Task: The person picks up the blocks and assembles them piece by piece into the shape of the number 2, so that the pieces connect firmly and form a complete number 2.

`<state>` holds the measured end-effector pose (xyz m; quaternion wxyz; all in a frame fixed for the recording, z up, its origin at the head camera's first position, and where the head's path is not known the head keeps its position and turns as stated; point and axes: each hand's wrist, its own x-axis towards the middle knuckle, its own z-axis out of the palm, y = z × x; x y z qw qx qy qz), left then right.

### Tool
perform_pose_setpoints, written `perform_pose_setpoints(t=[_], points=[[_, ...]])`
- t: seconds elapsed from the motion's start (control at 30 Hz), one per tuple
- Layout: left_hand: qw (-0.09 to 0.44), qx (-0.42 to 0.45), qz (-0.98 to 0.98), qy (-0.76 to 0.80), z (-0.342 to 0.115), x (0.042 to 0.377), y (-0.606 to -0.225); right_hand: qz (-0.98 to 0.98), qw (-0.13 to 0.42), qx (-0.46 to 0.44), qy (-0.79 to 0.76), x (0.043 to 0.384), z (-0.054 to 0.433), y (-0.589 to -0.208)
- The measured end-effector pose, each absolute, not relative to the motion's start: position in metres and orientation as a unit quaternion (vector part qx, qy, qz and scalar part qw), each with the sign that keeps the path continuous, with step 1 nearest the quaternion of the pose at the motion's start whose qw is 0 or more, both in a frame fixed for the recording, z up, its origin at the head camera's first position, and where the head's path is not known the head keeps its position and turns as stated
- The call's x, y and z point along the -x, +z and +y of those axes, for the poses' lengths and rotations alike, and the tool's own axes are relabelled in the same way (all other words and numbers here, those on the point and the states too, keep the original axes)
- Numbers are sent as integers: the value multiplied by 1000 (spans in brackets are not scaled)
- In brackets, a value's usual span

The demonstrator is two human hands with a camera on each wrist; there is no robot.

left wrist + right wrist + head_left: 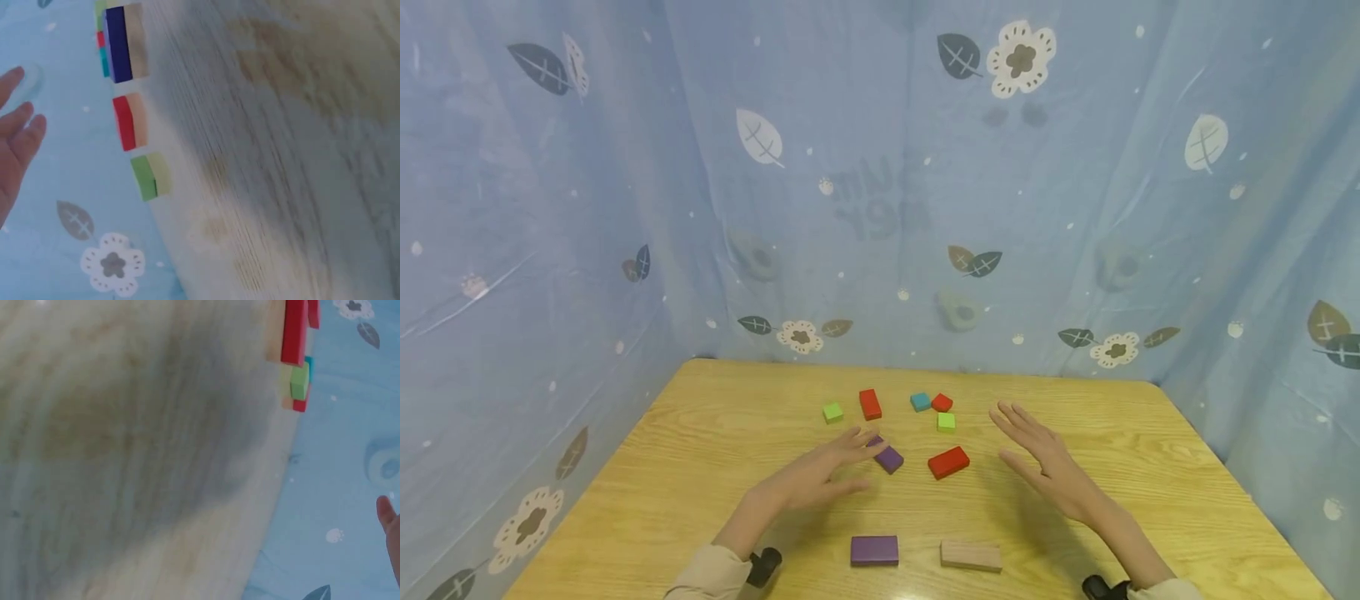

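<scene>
Above the left half of the table hovers my left hand, fingers extended and holding nothing; its fingertips overlap a purple block in the head view. My right hand is raised on the other side, fingers straight, also holding nothing. Between them lies a red block. Nearer me are another purple block and a plain wooden block. Farther back sit a green cube, an upright-angled red block, a blue cube, a small red block and a second green cube.
The blocks lie on a light wood-grain table. A blue curtain with leaf and flower prints hangs behind the table and along both sides. A dark wrist device is strapped on the left wrist, and another on the right.
</scene>
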<state>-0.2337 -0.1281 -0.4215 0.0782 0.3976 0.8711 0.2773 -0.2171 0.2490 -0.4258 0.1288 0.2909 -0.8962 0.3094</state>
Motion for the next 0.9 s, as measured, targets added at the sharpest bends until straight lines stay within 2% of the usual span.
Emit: perform_pose_setpoints(t=[0.1,0.3,0.53,0.67,0.9], points=[[87,-407,856,305,-127,233,-422,-877,100,-303,359,214,250,-428],[99,-425,831,346,-130,230,-423,-854,5,-310,418,205,253,-434],[156,-416,802,398,-133,225,-437,-817,-96,-334,461,194,259,-450],[187,-423,786,410,-133,222,-442,-798,-123,-363,466,188,263,-460],[168,-419,839,303,-128,213,-444,-779,-175,-355,486,185,269,-469]])
